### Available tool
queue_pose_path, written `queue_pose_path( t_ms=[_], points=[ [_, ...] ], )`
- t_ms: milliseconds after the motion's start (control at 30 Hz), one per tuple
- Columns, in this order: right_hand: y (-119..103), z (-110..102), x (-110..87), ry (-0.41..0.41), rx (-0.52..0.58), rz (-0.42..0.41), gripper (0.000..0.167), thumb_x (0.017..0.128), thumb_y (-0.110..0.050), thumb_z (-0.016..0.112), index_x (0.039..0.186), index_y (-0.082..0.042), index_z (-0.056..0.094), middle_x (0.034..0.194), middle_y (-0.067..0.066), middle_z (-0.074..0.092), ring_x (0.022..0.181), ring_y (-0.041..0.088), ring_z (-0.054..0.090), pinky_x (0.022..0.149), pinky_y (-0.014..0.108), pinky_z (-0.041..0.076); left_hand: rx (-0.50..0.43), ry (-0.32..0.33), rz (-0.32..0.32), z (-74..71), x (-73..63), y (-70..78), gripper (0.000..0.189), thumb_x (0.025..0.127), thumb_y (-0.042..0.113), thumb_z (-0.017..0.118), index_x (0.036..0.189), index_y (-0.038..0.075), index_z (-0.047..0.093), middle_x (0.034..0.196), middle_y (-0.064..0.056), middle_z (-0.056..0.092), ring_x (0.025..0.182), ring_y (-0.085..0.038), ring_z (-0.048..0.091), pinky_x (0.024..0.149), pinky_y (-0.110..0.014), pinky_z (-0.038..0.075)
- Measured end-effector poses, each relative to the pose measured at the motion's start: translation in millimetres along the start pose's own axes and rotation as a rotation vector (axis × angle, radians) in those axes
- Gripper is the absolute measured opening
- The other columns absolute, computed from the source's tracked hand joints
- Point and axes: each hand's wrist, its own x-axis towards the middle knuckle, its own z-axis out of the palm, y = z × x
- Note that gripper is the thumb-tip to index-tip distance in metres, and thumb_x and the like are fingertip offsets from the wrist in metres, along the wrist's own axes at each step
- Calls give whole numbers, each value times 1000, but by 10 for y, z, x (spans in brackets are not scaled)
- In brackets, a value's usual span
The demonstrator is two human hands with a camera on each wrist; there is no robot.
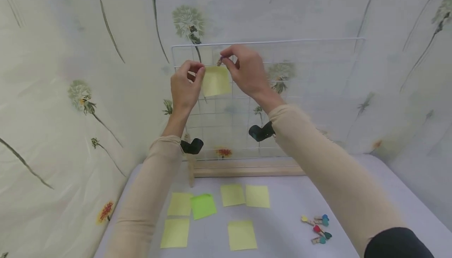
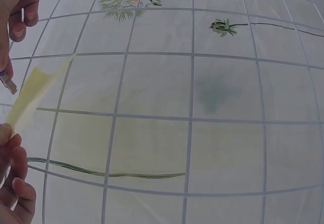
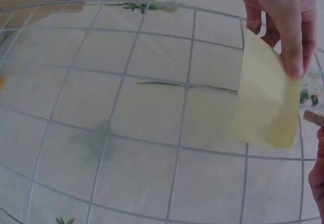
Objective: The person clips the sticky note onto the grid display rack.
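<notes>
My left hand (image 1: 185, 86) pinches a yellow sticky note (image 1: 217, 81) by its upper left corner, in front of a white wire grid (image 1: 289, 40). Between thumb and fingertips, my right hand (image 1: 250, 71) holds a small wooden clothespin (image 1: 219, 61) just above the note's upper right part. In the left wrist view the note (image 2: 33, 95) stands tilted away from the wires, with the clothespin (image 2: 8, 83) apart from it. The right wrist view shows the note (image 3: 268, 97) slightly bent and the clothespin (image 3: 314, 117) beside its edge.
The grid stands in a wooden base (image 1: 247, 169) on a white table. Several yellow notes (image 1: 243, 235) and one green note (image 1: 203, 206) lie before it. Several clothespins with coloured tops (image 1: 317, 229) lie at the right. A flower-patterned backdrop (image 1: 116, 15) hangs behind.
</notes>
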Motion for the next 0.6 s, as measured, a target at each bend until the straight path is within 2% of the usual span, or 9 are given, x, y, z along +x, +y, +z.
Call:
queue_pose_path(
  t_ms=[300, 467, 600],
  points=[
    [23, -1, -34, 4, 16, 27, 20, 94, -16, 57, 107, -6, 67, 105, 7, 70, 72, 15, 55, 63, 25, 43, -15, 8, -11, 23, -49, -30, 18, 92, 21, 61, 98, 5, 67, 91, -10, 70, 73, -18, 59, 67, -21, 46],
    [45, -12, -33, 13, 22, 34, 21, 94, -17, 56, 109, -6, 66, 106, 7, 69, 78, 14, 58, 65, 24, 45, -18, 19, -7, 51, -33, -24, 18, 91, 21, 62, 98, 5, 67, 90, -9, 70, 72, -17, 59, 66, -19, 45],
    [57, -13, -22, 10, 25, 42, 21, 95, -18, 55, 110, -7, 65, 107, 7, 69, 76, 13, 58, 64, 23, 43, -29, 21, 3, 64, -18, -7, 17, 91, 21, 62, 98, 6, 67, 90, -8, 70, 72, -15, 59, 66, -19, 45]
  ],
)
